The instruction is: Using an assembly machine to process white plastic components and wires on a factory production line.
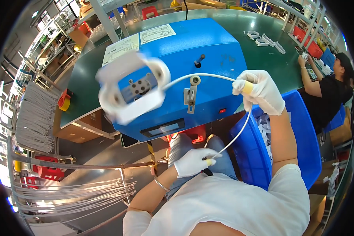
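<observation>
A white cable (200, 74) runs from a motion-blurred white loop-shaped part (129, 65) on the front of a blue machine (220, 51). My right hand (263, 92), in a white glove with yellow on a fingertip, is closed around this cable to the right of the machine. From there the cable hangs in a curve down to my left hand (192, 162), which pinches it low above my lap. That hand is gloved too, and a small dark piece shows at its fingers. Inside the loop is a metal hub (139, 87) with holes.
A blue bin (249, 149) with white pieces stands at my right. Coiled white bundles (263, 41) lie on the green table (259, 61). White cables (35, 118) hang at the left, more (74, 192) on a rail. A co-worker (326, 78) sits at the far right.
</observation>
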Demonstrator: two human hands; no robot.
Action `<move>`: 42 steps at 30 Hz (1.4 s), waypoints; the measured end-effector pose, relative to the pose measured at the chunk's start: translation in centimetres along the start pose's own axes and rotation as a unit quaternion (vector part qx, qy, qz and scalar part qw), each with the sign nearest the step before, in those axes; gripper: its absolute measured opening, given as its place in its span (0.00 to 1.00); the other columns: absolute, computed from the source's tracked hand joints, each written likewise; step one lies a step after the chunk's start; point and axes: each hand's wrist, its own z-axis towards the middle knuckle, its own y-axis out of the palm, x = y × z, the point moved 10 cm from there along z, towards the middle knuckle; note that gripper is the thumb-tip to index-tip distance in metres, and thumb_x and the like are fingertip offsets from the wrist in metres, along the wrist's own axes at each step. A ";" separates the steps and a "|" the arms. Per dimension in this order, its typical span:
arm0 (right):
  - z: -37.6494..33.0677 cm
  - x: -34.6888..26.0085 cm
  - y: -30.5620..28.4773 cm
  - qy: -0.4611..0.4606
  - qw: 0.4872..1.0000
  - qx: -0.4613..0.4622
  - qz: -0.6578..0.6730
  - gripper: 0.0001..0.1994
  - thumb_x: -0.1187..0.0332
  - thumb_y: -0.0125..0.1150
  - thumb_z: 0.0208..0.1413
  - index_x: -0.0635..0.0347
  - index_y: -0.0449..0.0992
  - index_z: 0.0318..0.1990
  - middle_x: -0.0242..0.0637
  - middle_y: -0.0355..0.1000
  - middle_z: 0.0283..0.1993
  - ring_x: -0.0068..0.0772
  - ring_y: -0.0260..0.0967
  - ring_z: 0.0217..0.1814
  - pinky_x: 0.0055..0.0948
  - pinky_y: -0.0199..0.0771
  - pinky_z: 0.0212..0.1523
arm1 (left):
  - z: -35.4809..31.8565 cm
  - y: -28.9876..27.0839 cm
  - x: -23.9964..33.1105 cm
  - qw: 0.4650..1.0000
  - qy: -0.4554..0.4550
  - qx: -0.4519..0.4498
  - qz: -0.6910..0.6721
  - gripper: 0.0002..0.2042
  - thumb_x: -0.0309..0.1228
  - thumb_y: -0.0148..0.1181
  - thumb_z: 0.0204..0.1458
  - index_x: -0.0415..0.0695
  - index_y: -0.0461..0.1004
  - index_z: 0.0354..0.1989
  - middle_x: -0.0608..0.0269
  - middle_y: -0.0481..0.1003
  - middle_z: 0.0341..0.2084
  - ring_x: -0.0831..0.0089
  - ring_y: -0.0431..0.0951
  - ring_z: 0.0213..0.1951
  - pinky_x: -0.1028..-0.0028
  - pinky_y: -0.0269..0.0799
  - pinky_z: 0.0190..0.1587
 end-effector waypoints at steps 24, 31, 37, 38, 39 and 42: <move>12.3 -14.1 15.2 -0.582 0.687 0.016 -0.435 0.05 0.67 0.64 0.45 0.52 0.80 0.30 0.35 0.75 0.32 0.39 0.72 0.38 0.34 0.74 0.40 | -9.9 -23.4 28.8 0.834 0.311 0.175 0.422 0.16 0.14 0.53 0.43 0.44 0.82 0.37 0.59 0.80 0.35 0.71 0.77 0.37 0.75 0.73 0.47; 12.6 -14.3 15.0 -0.514 0.756 -0.004 -0.404 0.08 0.72 0.65 0.46 0.54 0.79 0.37 0.34 0.75 0.37 0.36 0.71 0.42 0.30 0.73 0.45 | -9.6 -23.9 27.1 0.865 0.208 0.188 0.416 0.18 0.18 0.52 0.39 0.45 0.82 0.38 0.59 0.80 0.31 0.73 0.76 0.32 0.75 0.73 0.42; 2.5 -17.7 14.0 -0.617 0.696 0.091 -0.357 0.09 0.74 0.65 0.44 0.55 0.78 0.35 0.36 0.71 0.36 0.40 0.70 0.39 0.34 0.72 0.39 | -15.1 -25.8 24.1 0.870 0.088 0.283 0.394 0.10 0.21 0.59 0.41 0.37 0.80 0.35 0.58 0.79 0.27 0.74 0.76 0.32 0.76 0.72 0.40; 1.1 -17.6 15.1 -0.613 0.679 0.070 -0.398 0.09 0.74 0.65 0.41 0.54 0.77 0.34 0.35 0.71 0.35 0.39 0.69 0.37 0.34 0.71 0.37 | -16.0 -26.2 22.9 0.875 0.091 0.311 0.361 0.10 0.19 0.60 0.43 0.38 0.80 0.36 0.63 0.78 0.26 0.80 0.74 0.30 0.79 0.71 0.35; 0.3 -17.3 16.2 -0.607 0.661 0.050 -0.438 0.10 0.74 0.64 0.39 0.54 0.77 0.33 0.34 0.70 0.34 0.39 0.69 0.35 0.34 0.71 0.34 | -16.3 -26.0 22.4 0.875 0.088 0.313 0.358 0.10 0.19 0.60 0.43 0.38 0.80 0.36 0.63 0.78 0.26 0.80 0.74 0.30 0.79 0.71 0.35; 1.9 -15.2 17.9 -0.564 0.648 0.017 -0.512 0.09 0.74 0.63 0.37 0.53 0.76 0.30 0.34 0.68 0.32 0.39 0.69 0.34 0.33 0.71 0.32 | -17.2 -24.4 22.5 0.815 0.094 0.345 0.456 0.10 0.19 0.57 0.44 0.37 0.79 0.37 0.55 0.78 0.31 0.68 0.76 0.35 0.75 0.70 0.42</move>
